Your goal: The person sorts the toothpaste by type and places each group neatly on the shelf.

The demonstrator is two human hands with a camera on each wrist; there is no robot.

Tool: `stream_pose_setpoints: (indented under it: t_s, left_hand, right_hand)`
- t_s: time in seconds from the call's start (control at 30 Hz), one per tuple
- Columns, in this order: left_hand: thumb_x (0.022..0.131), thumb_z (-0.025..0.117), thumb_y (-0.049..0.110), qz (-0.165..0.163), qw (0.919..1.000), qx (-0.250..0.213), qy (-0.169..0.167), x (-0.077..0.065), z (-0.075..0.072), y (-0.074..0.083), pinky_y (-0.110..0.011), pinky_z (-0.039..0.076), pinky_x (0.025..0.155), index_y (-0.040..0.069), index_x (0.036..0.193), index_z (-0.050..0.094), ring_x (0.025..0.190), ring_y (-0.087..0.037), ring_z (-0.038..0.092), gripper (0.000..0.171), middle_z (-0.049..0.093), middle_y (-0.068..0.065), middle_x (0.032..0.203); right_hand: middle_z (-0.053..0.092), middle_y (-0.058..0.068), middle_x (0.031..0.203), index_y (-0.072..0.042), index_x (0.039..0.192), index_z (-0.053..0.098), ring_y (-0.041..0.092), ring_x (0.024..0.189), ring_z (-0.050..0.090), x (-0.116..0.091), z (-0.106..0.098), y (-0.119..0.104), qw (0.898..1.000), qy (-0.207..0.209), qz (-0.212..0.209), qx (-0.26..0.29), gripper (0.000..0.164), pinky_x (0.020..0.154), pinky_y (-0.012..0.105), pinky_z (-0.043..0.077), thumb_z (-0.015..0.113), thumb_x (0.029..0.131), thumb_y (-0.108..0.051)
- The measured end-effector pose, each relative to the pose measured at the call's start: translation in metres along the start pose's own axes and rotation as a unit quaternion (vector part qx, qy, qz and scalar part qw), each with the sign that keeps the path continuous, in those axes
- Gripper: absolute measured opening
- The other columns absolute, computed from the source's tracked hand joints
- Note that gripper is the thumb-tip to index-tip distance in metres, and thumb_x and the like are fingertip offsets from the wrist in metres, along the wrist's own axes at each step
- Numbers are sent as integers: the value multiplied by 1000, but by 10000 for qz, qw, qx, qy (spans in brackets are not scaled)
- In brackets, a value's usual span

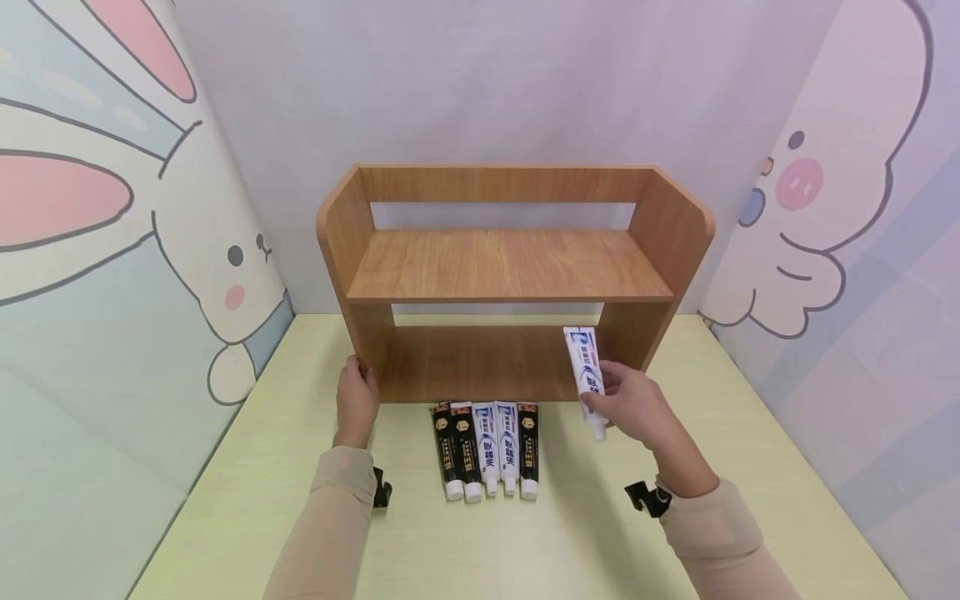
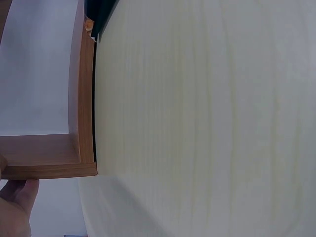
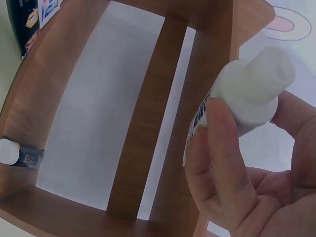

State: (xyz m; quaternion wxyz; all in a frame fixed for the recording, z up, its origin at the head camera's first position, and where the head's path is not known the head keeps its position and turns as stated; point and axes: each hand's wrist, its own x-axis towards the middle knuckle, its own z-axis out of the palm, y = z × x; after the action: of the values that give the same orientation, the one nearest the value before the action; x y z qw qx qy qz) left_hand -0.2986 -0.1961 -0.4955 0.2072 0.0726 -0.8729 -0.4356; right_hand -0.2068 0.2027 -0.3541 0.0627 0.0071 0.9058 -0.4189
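My right hand (image 1: pixel 630 402) holds a white-and-blue toothpaste tube (image 1: pixel 585 371) between thumb and fingers, in front of the right part of the wooden shelf unit (image 1: pixel 510 298). Its white cap (image 3: pixel 270 74) points toward the camera in the right wrist view. With my left hand (image 1: pixel 356 400) I grip the front edge of the unit's left side panel, thumb and fingers on either side of the board. On the table before the unit lies a row of toothpaste tubes, caps toward me: black ones (image 1: pixel 528 450) at both ends and white ones (image 1: pixel 488 446) between.
A dark tube with a white cap (image 3: pixel 9 151) is on the lower shelf in the right wrist view; the head view hides it. The upper shelf (image 1: pixel 510 262) lies above. Cartoon-printed side walls (image 1: pixel 840 208) flank the pale table (image 1: pixel 247 500).
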Motion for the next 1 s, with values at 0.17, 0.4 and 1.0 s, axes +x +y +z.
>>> stream_pose_setpoints:
  t_s: [0.17, 0.4, 1.0]
  left_hand:
    - [102, 49, 6, 13, 10000, 22, 60, -1, -1, 2, -54, 48, 85, -6, 126, 43, 104, -41, 55, 28, 51, -24, 110]
    - [102, 49, 6, 22, 10000, -24, 48, -2, -2, 1, -54, 49, 84, -6, 126, 43, 103, -41, 55, 28, 51, -24, 109]
    - [102, 48, 7, -3, 10000, -28, 0, -1, -1, 0, -54, 48, 86, -6, 127, 42, 105, -41, 55, 28, 51, -24, 111]
  right_hand:
    - [56, 25, 121, 7, 144, 35, 34, 100, 58, -4, -6, -7, 10000, 12, 22, -65, 68, 69, 35, 57, 70, 91, -17]
    - [55, 26, 123, 7, 145, 35, 35, 104, 57, -9, -12, -14, 9999, 92, -65, -120, 70, 70, 36, 56, 70, 91, -18]
    - [57, 25, 121, 6, 147, 33, 33, 102, 57, -6, -36, -31, 9984, 290, -300, -383, 71, 69, 34, 54, 68, 92, -21]
